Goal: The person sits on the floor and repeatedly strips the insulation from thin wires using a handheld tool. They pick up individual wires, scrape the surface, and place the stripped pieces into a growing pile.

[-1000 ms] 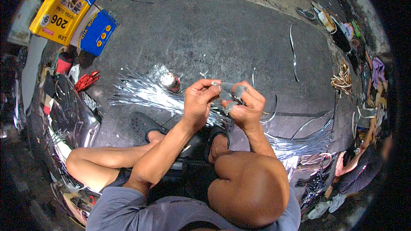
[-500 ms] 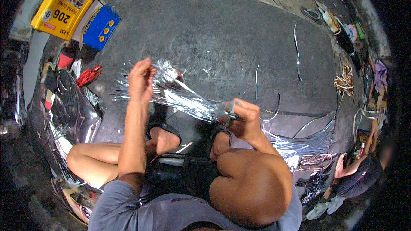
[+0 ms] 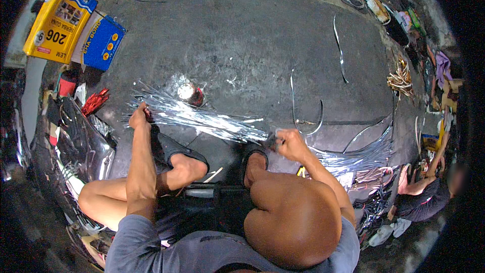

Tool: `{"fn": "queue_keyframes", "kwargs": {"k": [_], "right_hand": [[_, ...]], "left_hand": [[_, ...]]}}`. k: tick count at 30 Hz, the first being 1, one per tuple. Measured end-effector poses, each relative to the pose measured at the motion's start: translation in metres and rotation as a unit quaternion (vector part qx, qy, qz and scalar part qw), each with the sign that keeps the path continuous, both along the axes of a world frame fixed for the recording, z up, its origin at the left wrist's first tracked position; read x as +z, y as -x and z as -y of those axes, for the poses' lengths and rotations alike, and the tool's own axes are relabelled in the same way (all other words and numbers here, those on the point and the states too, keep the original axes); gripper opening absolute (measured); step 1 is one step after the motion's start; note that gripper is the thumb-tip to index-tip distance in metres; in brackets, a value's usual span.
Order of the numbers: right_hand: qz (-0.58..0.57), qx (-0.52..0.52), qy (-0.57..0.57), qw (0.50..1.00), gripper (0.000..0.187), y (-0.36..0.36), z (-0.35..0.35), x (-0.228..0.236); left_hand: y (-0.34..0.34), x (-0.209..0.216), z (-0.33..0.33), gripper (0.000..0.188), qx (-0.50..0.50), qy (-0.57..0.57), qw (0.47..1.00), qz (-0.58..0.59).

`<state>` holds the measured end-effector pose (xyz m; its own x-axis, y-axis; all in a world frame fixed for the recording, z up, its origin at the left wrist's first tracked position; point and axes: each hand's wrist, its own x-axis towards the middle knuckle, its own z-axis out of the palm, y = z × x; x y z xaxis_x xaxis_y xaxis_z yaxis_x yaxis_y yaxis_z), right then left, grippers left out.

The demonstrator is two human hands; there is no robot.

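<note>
A bundle of long, shiny silver strips [image 3: 202, 117] lies across the dark floor in front of my feet. At its left end is my left hand [image 3: 140, 115], fingers curled closed against the edge of the strips; what they pinch is hidden. Just past the right end, my right hand [image 3: 290, 144] grips a dark, crumpled rag [image 3: 274, 140], slightly blurred. Behind the bundle stands a small round tin [image 3: 190, 92] with a bright, whitish top and a reddish side.
Yellow-and-blue tins [image 3: 59, 23] stand at the far left, near red strips [image 3: 96, 102]. More silver strips [image 3: 353, 157] lie to the right, with a tan bundle [image 3: 400, 78] beyond. Loose strips [image 3: 339, 48] lie on the floor. Another person [image 3: 424, 205] sits at right.
My left hand has come down and leftward to the bundle's left end; the raised strip no longer shows between my hands. My right hand has shifted slightly right and nearer. The whole view has shifted.
</note>
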<state>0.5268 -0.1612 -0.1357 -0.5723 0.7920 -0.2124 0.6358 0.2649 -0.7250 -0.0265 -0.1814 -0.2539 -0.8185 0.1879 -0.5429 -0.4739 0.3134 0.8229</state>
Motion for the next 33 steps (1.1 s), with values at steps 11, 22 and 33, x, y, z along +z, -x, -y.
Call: {"fn": "queue_keyframes", "kwargs": {"k": [11,22,33], "right_hand": [[0.087,-0.443,-0.139,0.881,0.040,-0.002,-0.153,-0.110],[-0.434,-0.220,0.274,0.829,0.042,0.054,-0.084,-0.004],[-0.161,-0.153,-0.201,0.954,0.030,0.099,-0.052,0.081]], "left_hand": [[-0.079,0.106,-0.024,0.069,-0.060,0.044,0.883,-0.464],[-0.296,0.159,-0.071,0.031,-0.490,-0.161,0.854,0.069],[-0.308,0.175,-0.048,0.016,-0.373,-0.247,0.889,0.098]]}}
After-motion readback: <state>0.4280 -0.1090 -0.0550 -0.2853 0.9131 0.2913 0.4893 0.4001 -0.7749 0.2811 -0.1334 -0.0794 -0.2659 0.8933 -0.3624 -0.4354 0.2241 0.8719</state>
